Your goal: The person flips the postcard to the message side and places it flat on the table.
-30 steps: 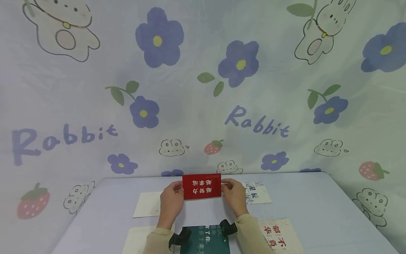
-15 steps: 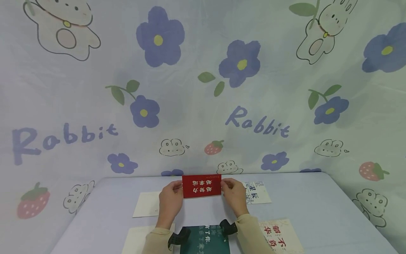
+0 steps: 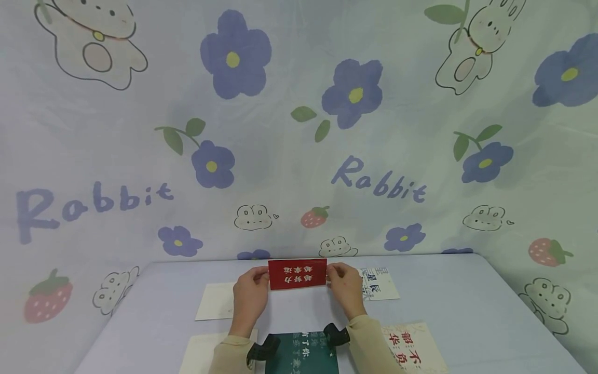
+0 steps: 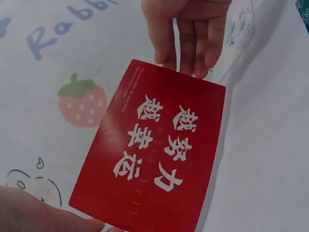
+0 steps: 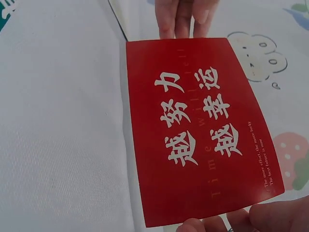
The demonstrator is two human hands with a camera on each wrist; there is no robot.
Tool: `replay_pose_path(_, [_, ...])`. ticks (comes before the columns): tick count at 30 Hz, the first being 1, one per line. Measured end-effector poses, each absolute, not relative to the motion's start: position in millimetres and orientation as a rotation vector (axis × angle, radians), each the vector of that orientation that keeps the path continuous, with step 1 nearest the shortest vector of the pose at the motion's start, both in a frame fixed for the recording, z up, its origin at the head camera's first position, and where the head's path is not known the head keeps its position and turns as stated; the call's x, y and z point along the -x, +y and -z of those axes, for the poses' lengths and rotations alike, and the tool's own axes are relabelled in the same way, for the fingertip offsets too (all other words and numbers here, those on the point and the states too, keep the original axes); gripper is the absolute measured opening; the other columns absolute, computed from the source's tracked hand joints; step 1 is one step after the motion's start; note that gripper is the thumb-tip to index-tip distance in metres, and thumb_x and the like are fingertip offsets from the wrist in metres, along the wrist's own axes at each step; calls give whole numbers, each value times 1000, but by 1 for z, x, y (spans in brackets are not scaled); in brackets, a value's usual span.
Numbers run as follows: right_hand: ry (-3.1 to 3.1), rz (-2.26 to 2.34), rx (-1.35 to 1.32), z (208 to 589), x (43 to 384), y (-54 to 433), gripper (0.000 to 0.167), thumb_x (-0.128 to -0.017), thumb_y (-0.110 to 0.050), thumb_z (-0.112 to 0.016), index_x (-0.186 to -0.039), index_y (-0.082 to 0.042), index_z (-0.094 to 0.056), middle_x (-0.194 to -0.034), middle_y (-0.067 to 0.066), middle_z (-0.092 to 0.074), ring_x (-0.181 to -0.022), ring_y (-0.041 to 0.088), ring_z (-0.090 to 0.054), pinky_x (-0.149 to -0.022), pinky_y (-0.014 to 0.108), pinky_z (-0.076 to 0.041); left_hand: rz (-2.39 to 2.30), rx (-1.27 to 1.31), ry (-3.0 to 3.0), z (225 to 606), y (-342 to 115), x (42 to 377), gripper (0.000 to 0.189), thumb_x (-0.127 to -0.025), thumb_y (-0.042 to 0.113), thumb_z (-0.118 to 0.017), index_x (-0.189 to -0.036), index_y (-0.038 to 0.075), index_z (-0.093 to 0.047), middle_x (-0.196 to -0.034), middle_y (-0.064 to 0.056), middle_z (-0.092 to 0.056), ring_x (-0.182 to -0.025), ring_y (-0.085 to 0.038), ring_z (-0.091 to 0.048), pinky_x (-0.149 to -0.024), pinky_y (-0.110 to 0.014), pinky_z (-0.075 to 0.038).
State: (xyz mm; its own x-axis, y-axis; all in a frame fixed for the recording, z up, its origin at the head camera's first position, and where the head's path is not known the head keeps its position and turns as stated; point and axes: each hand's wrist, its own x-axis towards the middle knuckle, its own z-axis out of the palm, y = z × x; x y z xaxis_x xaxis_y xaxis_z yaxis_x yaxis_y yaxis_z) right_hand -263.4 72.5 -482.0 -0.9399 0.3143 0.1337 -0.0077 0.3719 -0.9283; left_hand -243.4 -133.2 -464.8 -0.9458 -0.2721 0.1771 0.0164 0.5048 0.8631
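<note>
A red card (image 3: 297,274) with white Chinese characters is raised above the far part of the table, the writing upside down in the head view. My left hand (image 3: 249,298) pinches its left edge, and my right hand (image 3: 347,288) pinches the right edge. In the left wrist view the card (image 4: 149,145) fills the middle, with the right hand (image 4: 188,34) at its far end. The right wrist view shows the card (image 5: 198,130) slightly bowed, small English lines along one edge. Some fingertips are hidden behind it.
On the white table lie a dark green card (image 3: 301,356) between the forearms, a blue-lettered card (image 3: 380,284) behind the right hand, and a cream red-lettered card (image 3: 413,348). Two pale cards lie left, one farther back (image 3: 214,302), one nearer (image 3: 201,353). A patterned curtain (image 3: 299,156) hangs behind.
The red card has tilted a little, so its face looks shorter in the head view and its upper edge sits slightly lower. Both hands keep their hold; the other cards have not moved.
</note>
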Motion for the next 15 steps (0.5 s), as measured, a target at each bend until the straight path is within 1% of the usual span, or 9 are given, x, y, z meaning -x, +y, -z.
replay_pose_path(7, [-2330,-1596,280,480,262,73,22,-100,-16,-62,-104,2,-73,-88,10,-71,-79,20,-66,-66,32,-60,1382,-200,-2459,466,-135,244,25,-99,12,-61,-118,-3,-70,-107,-19,-71,-95,-32,-66,-82,-48,-58])
replay_pose_path(11, [-2326,-1600,300,479,261,73,23,-100,-19,-62,-103,1,-74,-88,10,-71,-79,20,-65,-67,32,-60,1375,-192,-2449,466,-135,244,26,-100,13,-60,-117,-3,-70,-102,-17,-73,-91,-30,-67,-81,-48,-58])
replay_pose_path(15, [-2319,-1608,294,480,262,73,24,-100,-19,-62,-103,2,-73,-88,11,-71,-79,21,-66,-67,32,-60,1372,-195,-2445,468,-135,245,26,-100,14,-60,-117,-3,-71,-100,-17,-73,-89,-29,-68,-78,-47,-58])
